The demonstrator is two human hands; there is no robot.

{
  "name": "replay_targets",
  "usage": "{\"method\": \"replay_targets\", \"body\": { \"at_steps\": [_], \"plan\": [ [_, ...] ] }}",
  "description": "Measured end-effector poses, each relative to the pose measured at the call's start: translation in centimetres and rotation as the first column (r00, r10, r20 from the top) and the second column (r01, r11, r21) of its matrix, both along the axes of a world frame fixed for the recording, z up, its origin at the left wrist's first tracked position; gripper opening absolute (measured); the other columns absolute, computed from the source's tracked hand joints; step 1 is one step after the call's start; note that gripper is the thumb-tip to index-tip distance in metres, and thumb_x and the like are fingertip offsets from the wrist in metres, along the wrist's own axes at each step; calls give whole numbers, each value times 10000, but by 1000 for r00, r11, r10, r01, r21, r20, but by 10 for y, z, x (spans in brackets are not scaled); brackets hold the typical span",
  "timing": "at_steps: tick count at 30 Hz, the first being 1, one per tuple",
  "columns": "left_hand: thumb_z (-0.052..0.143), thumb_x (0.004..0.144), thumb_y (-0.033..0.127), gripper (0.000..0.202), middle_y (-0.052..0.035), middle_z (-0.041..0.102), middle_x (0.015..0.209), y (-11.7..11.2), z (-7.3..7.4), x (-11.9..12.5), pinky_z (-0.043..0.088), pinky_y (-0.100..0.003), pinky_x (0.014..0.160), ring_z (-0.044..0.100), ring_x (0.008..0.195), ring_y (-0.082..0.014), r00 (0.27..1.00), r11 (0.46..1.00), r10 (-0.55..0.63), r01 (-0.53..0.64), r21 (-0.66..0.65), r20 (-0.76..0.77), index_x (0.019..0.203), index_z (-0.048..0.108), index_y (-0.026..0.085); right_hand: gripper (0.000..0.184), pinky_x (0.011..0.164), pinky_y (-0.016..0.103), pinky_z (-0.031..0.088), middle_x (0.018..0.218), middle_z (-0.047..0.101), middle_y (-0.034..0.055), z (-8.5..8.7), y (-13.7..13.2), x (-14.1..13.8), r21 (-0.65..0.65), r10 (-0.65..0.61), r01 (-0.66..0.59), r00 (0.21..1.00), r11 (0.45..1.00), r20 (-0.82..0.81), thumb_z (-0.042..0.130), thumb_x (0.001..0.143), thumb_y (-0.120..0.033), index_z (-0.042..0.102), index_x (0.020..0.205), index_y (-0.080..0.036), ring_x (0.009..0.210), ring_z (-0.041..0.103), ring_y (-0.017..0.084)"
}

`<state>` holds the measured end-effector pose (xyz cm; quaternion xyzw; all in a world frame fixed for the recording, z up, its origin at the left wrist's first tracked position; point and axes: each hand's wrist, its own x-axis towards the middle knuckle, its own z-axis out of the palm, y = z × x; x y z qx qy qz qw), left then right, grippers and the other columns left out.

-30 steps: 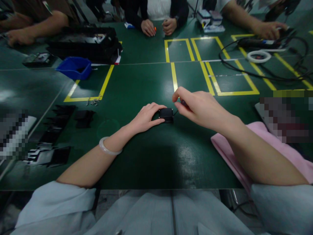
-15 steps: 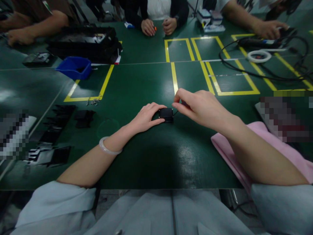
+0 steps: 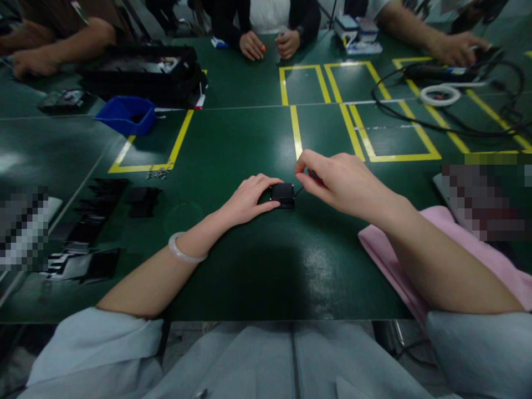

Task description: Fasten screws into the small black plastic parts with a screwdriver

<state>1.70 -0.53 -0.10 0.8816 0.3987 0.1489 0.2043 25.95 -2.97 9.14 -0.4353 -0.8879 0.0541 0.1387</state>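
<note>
On the green table in front of me lies a small black box-like part (image 3: 283, 195), with shiny metal spots at its sides. Thumb and fingers of my left hand (image 3: 250, 198) clasp it from the left, along its near and far edges. My right hand (image 3: 332, 180) is closed in a pinch around a screwdriver (image 3: 298, 192); its thin shaft slants down to the right side of the part. Most of its handle is hidden in the palm. Whether the tip sits in a screw is too small to tell.
Loose screws (image 3: 158, 172) lie left of my hands, near a blue bin (image 3: 128, 115). More black parts (image 3: 142, 200) sit at the left. A pink cloth (image 3: 449, 233) is under my right forearm. Cables (image 3: 440, 124) coil at the far right; co-workers' hands (image 3: 270, 45) rest across the table.
My right thumb and forefinger have shifted very slightly around the screwdriver. The left hand and the black part have stayed in place.
</note>
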Motion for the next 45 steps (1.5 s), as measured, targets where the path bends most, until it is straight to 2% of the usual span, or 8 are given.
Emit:
{"method": "replay_targets", "body": {
  "at_steps": [3, 8, 14, 18, 28, 34, 40, 45],
  "plan": [
    [543, 971, 519, 501, -104, 601, 1240, 0, 1, 0, 413, -410, 955, 547, 1131, -290, 1000, 1000, 1, -1, -11, -1, 1371, 529, 218, 245, 629, 270, 302, 749, 655, 13, 0, 0, 0, 3, 18, -18, 1000, 1000, -22, 409, 985, -271, 583, 1136, -189, 632, 569, 168],
    [542, 968, 533, 517, -99, 598, 1248, 0, -1, -1, 412, -412, 963, 545, 1128, -289, 1000, 1000, 6, -6, -8, 4, 1386, 519, 230, 240, 625, 274, 299, 730, 649, 14, -1, 1, 0, 12, 6, -6, 1000, 1000, -16, 413, 998, -329, 590, 1090, -195, 633, 572, 176],
    [540, 976, 525, 507, -101, 595, 1243, 0, -2, -1, 412, -408, 960, 548, 1128, -283, 1000, 1000, -4, 4, 5, 8, 1383, 521, 224, 243, 638, 273, 307, 754, 661, 15, -1, 0, 0, -5, 22, -22, 999, 1000, -36, 408, 987, -281, 580, 1133, -189, 646, 582, 171],
    [541, 973, 530, 512, -103, 596, 1243, 0, -2, -1, 412, -413, 969, 546, 1128, -285, 1000, 1000, 0, 0, 9, 8, 1384, 520, 226, 237, 638, 275, 305, 736, 652, 14, 0, 0, 0, -9, 6, -6, 1000, 1000, -19, 412, 998, -326, 588, 1090, -196, 638, 572, 171],
    [554, 968, 511, 501, -104, 599, 1239, 1, -2, -1, 415, -414, 961, 550, 1128, -287, 1000, 1000, 1, -1, 7, 9, 1382, 520, 229, 230, 636, 273, 307, 740, 654, 14, 0, 0, 0, -2, 13, -13, 1000, 1000, -10, 413, 994, -321, 584, 1086, -198, 636, 570, 169],
    [537, 977, 522, 501, -101, 596, 1234, 1, -2, -2, 416, -405, 953, 549, 1124, -284, 1000, 1000, -11, 11, 10, 11, 1382, 519, 227, 243, 631, 270, 311, 758, 662, 13, 0, 0, 0, 10, 18, -18, 1000, 1000, -21, 417, 972, -261, 570, 1146, -188, 645, 582, 173],
    [542, 976, 525, 507, -100, 598, 1235, 1, -3, -2, 412, -410, 966, 548, 1127, -284, 1000, 1000, -6, 6, 14, 7, 1388, 515, 231, 220, 622, 273, 302, 716, 640, 11, 1, -1, 0, 8, 3, -3, 1000, 1000, 17, 416, 1006, -331, 581, 1062, -198, 623, 570, 173],
    [548, 979, 515, 501, -101, 604, 1223, 1, -3, -1, 413, -403, 949, 555, 1115, -280, 1000, 1000, -11, 10, 16, 15, 1377, 528, 210, 234, 635, 268, 317, 737, 645, 7, 1, -1, 0, 0, 19, -19, 1000, 1000, -8, 397, 1001, -291, 574, 1117, -193, 637, 576, 162]
  ]
}}
